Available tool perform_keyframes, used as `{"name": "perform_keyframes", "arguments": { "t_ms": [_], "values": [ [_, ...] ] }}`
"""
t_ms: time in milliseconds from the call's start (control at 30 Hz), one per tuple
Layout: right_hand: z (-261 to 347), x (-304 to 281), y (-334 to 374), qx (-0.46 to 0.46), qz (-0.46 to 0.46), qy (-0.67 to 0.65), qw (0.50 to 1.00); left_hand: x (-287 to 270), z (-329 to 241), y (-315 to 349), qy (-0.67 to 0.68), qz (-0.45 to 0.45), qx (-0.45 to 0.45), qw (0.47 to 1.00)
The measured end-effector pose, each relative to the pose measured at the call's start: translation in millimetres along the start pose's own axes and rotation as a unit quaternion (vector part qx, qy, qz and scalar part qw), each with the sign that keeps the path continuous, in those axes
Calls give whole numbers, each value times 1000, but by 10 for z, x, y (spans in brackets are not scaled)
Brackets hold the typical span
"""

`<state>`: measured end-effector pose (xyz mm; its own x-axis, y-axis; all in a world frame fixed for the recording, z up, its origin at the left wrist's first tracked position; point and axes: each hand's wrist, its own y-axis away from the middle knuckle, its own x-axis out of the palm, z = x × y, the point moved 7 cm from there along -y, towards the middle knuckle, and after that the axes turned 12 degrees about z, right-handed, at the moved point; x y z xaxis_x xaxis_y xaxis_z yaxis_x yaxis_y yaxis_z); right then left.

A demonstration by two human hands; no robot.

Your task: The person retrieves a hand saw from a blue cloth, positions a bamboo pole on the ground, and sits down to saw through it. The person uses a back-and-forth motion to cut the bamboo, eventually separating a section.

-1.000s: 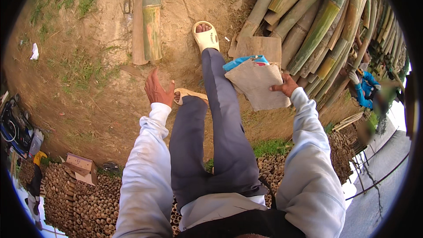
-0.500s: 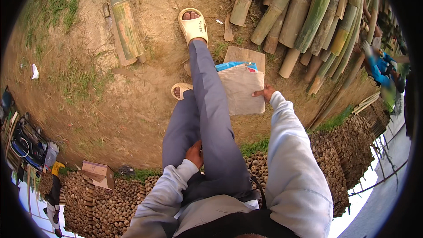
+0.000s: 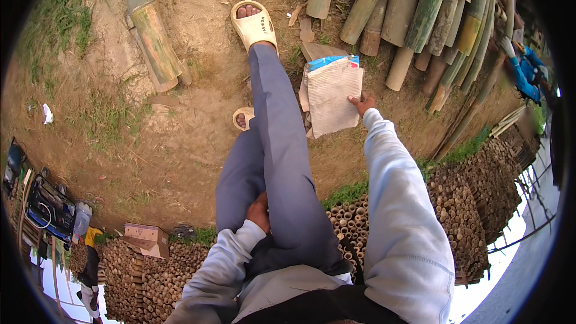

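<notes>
My right hand (image 3: 363, 104) grips the right edge of a tan corrugated cardboard piece (image 3: 335, 99), thumb on its face and fingers behind. A blue printed packet or sheet (image 3: 330, 61) shows along the cardboard's upper edge. More flat brown board peeks out behind it on the left and top. The piece hangs slightly tilted, right of my extended leg. My left hand (image 3: 259, 211) rests low between my thighs, near my lap. Its fingers are mostly hidden against the grey trousers (image 3: 282, 144), and nothing shows in it.
Thick green-brown bamboo poles (image 3: 402, 12) lie at the upper right, and another bamboo length (image 3: 156, 42) at the upper left. Stacks of cut bamboo (image 3: 150, 282) stand along the lower edge, with an open cardboard box (image 3: 147, 240) on top. A person in blue (image 3: 528, 72) is at the far right.
My right hand has moved forward with the cardboard, which now tilts and sits higher in view. My left hand stays between my thighs. The whole view has shifted slightly.
</notes>
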<state>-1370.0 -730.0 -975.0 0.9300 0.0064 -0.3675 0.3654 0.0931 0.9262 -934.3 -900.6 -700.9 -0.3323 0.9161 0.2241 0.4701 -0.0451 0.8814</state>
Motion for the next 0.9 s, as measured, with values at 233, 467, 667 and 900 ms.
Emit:
{"name": "perform_keyframes", "arguments": {
  "t_ms": [233,467,667,900],
  "values": [
    [-255,161,-27,163,-11,-8,987,374,206,413,80,-30,-48,995],
    [1203,299,1440,-27,98,-35,994,517,-224,719,140,-45,20,989],
    [2956,126,4033,-399,287,333,804,208,-459,1446,39,-82,115,989],
    [3580,-180,4831,-379,370,644,552,256,-1000,1961,73,-286,134,946]
  ]
}}
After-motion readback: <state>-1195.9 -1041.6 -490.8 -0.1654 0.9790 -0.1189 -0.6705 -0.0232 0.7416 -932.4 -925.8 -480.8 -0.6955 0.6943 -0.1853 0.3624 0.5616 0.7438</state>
